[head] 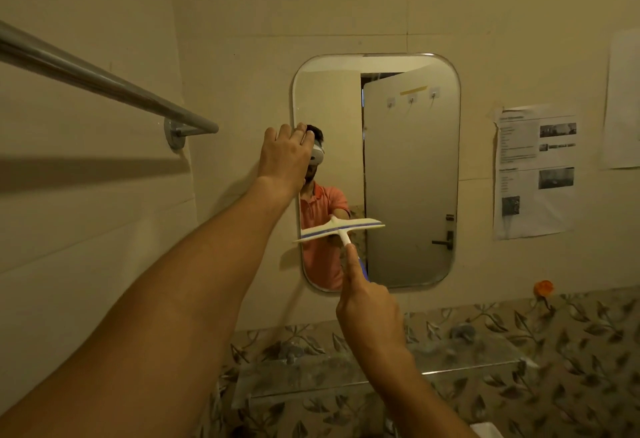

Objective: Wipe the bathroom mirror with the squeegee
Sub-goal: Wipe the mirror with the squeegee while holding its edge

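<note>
Chrome towel bar point(104, 81) sticks out of the wall on the far left. Next, the left hand point(285, 157) lies flat, fingers straight, on the mirror's point(412, 178) left edge, covering a bit of glass. The squeegee point(341, 228) sits tilted on the mirror's lower left, and the right hand point(367, 306) is wrapped round its handle with the forefinger along it. There's a glass shelf point(450, 373) underneath and a printed sheet point(536, 171) taped up to the right.

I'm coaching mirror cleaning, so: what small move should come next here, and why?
Probably draw the squeegee straight down to the bottom edge of the mirror: the right hand grips its handle, its blade lies tilted across the lower left part, and the left hand rests at the left rim.
</note>
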Motion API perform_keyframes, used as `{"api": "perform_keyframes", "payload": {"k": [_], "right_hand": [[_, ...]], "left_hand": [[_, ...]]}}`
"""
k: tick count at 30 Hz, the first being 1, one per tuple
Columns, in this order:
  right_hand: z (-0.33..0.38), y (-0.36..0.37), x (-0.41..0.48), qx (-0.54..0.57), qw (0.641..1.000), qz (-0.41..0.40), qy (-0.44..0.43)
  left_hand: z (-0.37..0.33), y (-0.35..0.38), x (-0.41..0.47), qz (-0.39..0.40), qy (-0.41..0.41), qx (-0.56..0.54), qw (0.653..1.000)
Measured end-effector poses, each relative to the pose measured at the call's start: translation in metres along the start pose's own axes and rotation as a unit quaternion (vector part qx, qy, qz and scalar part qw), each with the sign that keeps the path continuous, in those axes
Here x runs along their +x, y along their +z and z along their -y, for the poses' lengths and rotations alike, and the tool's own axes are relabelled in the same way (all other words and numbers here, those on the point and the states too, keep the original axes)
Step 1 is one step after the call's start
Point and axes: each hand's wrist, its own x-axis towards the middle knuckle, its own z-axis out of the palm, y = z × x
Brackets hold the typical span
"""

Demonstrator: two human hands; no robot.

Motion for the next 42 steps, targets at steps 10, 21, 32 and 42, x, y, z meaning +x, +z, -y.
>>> {"api": "perform_keyframes", "payload": {"k": [10, 21, 32, 42], "right_hand": [[0.011, -0.024, 0.033, 0.002, 0.999, -0.049, -0.02], [-0.014, 0.031, -0.003, -0.024, 0.998, -0.054, -0.009], [-0.036, 0.032, -0.024, -0.049, 0.999, -0.005, 0.0], [-0.008, -0.008, 0.019, -0.184, 0.962, 0.01, -0.199]], "left_hand": [[-0.004, -0.003, 0.004, 0.003, -0.006, 0.021, 1.0], [-0.012, -0.007, 0.005, 0.017, -0.011, 0.068, 0.997], [-0.014, -0.014, 0.001, 0.029, -0.022, 0.055, 0.998], [-0.021, -0.012, 0.004, 0.03, -0.047, 0.024, 0.998]]}}
